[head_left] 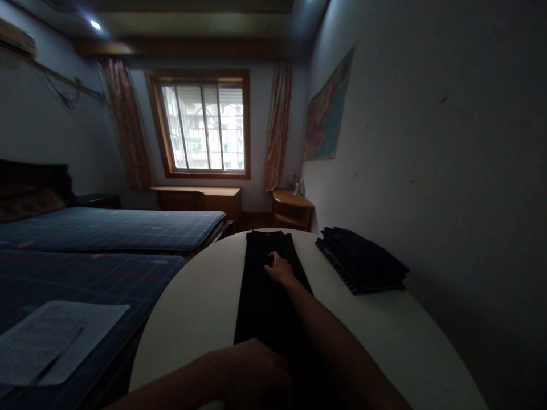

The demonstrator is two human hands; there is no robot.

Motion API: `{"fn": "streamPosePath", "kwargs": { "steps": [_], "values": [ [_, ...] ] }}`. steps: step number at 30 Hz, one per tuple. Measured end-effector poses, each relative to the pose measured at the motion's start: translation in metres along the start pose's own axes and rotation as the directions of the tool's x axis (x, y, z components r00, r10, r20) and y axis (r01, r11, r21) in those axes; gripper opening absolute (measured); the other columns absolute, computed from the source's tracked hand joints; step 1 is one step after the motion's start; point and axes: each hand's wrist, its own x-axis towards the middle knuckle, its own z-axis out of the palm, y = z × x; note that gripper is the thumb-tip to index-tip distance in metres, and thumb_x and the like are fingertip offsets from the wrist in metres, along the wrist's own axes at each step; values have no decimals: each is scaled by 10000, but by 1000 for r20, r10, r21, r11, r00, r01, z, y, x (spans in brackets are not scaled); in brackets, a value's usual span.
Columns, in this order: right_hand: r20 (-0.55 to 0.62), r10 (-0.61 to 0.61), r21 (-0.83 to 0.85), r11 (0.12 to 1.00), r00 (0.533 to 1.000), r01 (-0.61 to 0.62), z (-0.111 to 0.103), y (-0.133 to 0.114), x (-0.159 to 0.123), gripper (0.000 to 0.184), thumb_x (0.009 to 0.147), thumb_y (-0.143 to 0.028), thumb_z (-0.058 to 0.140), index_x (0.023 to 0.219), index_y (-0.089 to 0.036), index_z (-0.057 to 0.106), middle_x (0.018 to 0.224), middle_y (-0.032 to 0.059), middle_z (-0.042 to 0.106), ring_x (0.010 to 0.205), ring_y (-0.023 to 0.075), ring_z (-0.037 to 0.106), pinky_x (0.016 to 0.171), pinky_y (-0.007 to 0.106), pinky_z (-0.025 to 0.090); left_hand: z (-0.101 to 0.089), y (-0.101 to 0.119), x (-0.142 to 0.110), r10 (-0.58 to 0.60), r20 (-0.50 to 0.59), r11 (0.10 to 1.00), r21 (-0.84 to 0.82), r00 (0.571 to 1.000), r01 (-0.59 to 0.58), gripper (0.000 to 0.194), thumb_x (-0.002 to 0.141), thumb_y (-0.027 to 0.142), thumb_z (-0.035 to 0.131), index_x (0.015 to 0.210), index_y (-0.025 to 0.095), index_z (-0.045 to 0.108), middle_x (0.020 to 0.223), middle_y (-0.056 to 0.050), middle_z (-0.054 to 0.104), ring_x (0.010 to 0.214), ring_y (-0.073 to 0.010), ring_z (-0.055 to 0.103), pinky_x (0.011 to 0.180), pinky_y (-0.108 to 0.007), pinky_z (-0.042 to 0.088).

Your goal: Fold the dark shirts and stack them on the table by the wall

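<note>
A long black garment [267, 296] lies stretched lengthwise down the middle of a round white table [200, 307]. My right hand [280, 269] reaches out and rests on the garment's far part, its fingers curled down onto the cloth. My left hand [256, 370] lies on the near end of the garment, seen from the back, and its fingers are hidden. A folded stack of dark clothes [361, 259] sits on the table to the right of the garment, apart from both hands.
A grey wall runs close along the right. Two beds with blue checked covers [106, 228] stand on the left, with papers [51, 341] on the nearer one. A wooden desk [200, 199] and corner shelf [293, 208] stand under the window.
</note>
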Motion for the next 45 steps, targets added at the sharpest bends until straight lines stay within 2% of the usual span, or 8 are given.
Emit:
{"fn": "streamPosePath", "kwargs": {
  "steps": [5,10,18,23,27,31,41,45],
  "values": [
    [37,-148,-8,989,988,148,-1,8,-8,332,907,-272,570,1233,-240,623,1161,56,700,1109,208,614,912,312,446,7,-2,2,4,-7,1000,8,1000,-4,236,809,237,652,1044,249,670,1057,-16,676,879,-187,673,685,-262,490],
    [55,-264,-28,964,963,265,-13,19,-21,349,924,-217,538,1262,-181,619,1260,90,648,1172,212,571,1000,325,419,15,-1,2,36,-104,999,-2,994,-37,148,844,247,640,987,241,680,1007,-4,681,877,-160,666,715,-233,492],
    [172,-436,-50,892,884,450,-35,57,-83,501,956,-331,497,1417,-132,502,1467,151,487,1351,269,442,1133,407,327,17,6,-3,-13,-202,999,-41,979,5,125,863,226,655,977,255,696,1105,3,669,893,-144,668,769,-215,500],
    [324,-454,-38,870,830,491,-53,65,-124,589,990,-482,400,1489,-170,415,1575,121,330,1470,309,240,1195,483,202,12,6,-6,-35,-237,997,-79,971,17,203,814,234,706,1013,262,681,1203,4,641,966,-160,664,830,-239,508],
    [420,-468,-7,855,778,518,-67,60,-155,657,978,-530,398,1532,-186,323,1610,118,232,1488,315,171,1202,508,170,9,-3,-10,-116,-316,993,-35,942,110,308,815,201,685,1111,281,654,1211,-16,640,1088,-209,618,945,-319,480],
    [469,-461,39,863,754,503,-76,59,-177,701,965,-560,411,1548,-198,273,1623,115,174,1499,317,107,1204,539,129,11,-11,-11,-104,-297,993,21,949,116,272,846,249,678,1115,285,667,1204,-37,636,1107,-228,601,974,-360,463],
    [500,-560,177,812,660,556,-110,51,-228,722,825,-428,663,1468,-182,445,1563,140,352,1444,331,284,1164,509,270,28,-1,-28,-32,-315,999,24,948,42,494,787,514,693,1201,262,597,1323,-89,570,1170,-291,570,980,-429,463],
    [440,-604,179,784,665,594,-109,51,-242,614,789,-418,716,1348,-217,561,1388,124,546,1266,311,487,1053,474,405,34,14,-36,-15,-291,992,112,957,50,496,776,511,709,1195,269,598,1241,-88,599,1068,-273,604,885,-386,497]
  ]
}}
